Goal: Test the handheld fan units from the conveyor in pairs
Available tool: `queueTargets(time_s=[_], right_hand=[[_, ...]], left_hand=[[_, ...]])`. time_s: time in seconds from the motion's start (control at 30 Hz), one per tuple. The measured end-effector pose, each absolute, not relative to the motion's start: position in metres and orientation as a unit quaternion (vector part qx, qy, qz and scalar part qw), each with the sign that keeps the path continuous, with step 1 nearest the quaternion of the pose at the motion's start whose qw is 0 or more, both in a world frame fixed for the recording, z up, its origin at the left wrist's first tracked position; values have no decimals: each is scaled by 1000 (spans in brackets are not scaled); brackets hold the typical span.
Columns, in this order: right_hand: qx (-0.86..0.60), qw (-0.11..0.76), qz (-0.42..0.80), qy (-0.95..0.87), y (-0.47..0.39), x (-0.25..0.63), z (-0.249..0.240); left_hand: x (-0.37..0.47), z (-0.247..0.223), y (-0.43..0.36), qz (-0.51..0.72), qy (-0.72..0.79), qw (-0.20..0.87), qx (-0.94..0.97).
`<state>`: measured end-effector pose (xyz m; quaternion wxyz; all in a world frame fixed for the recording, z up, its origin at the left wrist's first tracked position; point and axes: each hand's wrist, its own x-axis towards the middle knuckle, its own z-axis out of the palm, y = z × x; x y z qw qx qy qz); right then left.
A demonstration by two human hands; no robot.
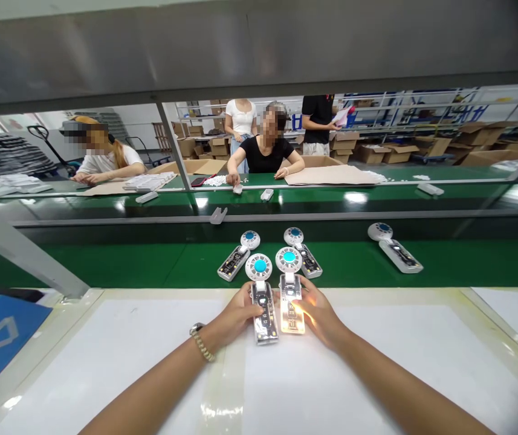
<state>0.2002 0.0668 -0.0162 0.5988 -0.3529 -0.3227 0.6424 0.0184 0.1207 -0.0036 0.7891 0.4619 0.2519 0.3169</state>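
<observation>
My left hand (237, 315) is closed around a handheld mini fan (265, 323), its thumb on the clear body and its round white head with a blue centre pointing away. Beside it, my right hand (320, 311) grips a second handheld mini fan (289, 260), whose clear body glows warm yellow-orange under the thumb. The two fans are held side by side over the near edge of the worktable. Just beyond them lie two similar fans, one on the left (234, 263) and one on the right (310, 261). Circuit boards show through the clear bodies.
Another fan (399, 255) lies farther right on the green conveyor belt (150, 257). White sheets (127, 356) cover the worktable; a blue folder (5, 338) is at left. Opposite, a person in black (263, 157) handles small white parts. A metal shelf (259, 48) spans overhead.
</observation>
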Motion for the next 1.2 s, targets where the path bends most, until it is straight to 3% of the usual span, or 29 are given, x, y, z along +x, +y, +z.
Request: queueTargets(time_s=[1.2], right_hand=[[-349, 589, 635, -359, 65, 198, -16]], left_hand=[[19, -2, 118, 316, 263, 787, 459]])
